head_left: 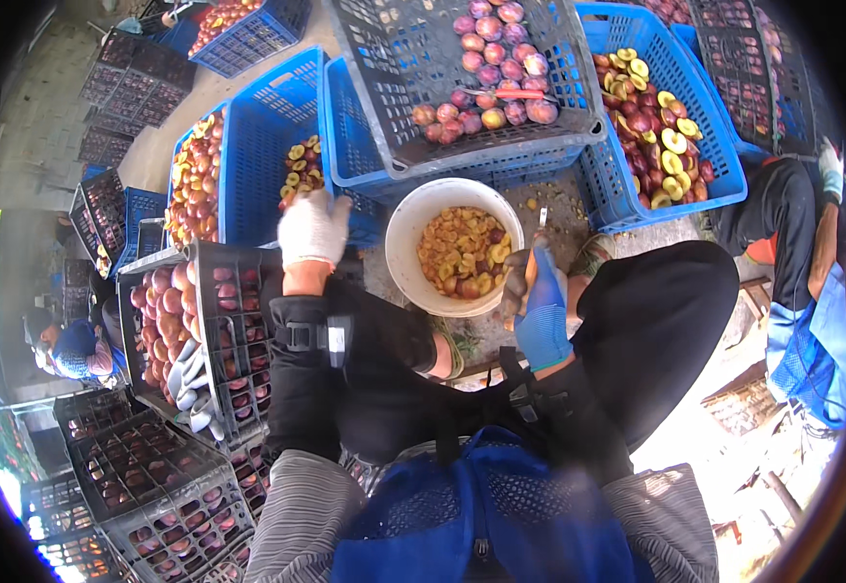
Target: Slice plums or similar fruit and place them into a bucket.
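Observation:
My left hand [313, 230], in a white glove, reaches over the near end of a blue crate [270, 112] with a few halved plums [304, 167] in it. Its thumb stands apart from the fingers; the fingertips are partly hidden beside the fruit. My right hand [545, 309], in a blue glove with dark, stained fingers, is closed round a small knife [541, 233], the blade pointing away from me. Just left of that hand stands a white bucket [404, 243] holding yellow and brown plum pieces [462, 248].
A black crate of whole plums [491, 63] is propped ahead, with a red-handled tool [520, 94] on the fruit. Halved plums fill a blue crate [671, 141] at right. Crates of plums [161, 321] stack at left, one holding grey gloves [190, 384]. Other people [78, 350] sit at both sides.

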A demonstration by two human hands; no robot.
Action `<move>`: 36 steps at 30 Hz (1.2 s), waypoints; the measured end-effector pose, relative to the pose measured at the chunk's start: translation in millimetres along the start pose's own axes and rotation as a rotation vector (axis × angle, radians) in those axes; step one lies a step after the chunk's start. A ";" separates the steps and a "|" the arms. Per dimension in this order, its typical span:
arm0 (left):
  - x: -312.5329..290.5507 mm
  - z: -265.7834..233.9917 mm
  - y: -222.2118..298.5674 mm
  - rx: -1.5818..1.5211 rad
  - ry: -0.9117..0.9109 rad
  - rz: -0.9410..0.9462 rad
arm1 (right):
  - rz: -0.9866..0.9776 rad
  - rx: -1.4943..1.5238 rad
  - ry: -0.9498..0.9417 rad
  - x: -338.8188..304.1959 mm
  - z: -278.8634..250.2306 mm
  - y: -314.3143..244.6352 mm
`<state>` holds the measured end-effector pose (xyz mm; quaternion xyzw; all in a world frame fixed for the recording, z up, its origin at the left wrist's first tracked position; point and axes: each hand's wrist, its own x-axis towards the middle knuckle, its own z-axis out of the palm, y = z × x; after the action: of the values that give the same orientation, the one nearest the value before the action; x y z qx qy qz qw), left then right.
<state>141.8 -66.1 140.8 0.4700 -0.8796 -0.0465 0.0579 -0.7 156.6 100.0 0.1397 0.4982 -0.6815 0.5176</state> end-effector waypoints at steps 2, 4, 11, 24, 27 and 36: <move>-9.4 28.1 23.9 -0.242 -0.333 0.184 | -0.119 0.046 0.060 -0.6 -2.5 -5.0; -14.0 70.4 50.3 -0.094 -0.622 0.294 | -0.071 0.109 0.013 2.4 -2.0 -5.4; -28.0 181.4 61.1 0.079 -0.899 0.394 | -0.042 0.152 0.038 17.8 -3.0 -5.7; 1.4 78.3 69.6 -1.234 -1.021 -0.359 | -0.039 -0.347 0.003 1.8 10.2 -0.6; -22.8 43.3 71.3 -1.457 -0.978 -0.376 | -0.089 -0.540 -0.083 -6.0 14.9 12.1; -65.0 32.8 66.0 -1.822 -0.481 -0.648 | -0.583 -1.011 -0.139 -10.2 27.5 56.0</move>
<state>118.7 25.5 113.6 0.4416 -0.3254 -0.8115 0.2013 59.9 141.5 90.0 -0.3124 0.7439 -0.4813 0.3426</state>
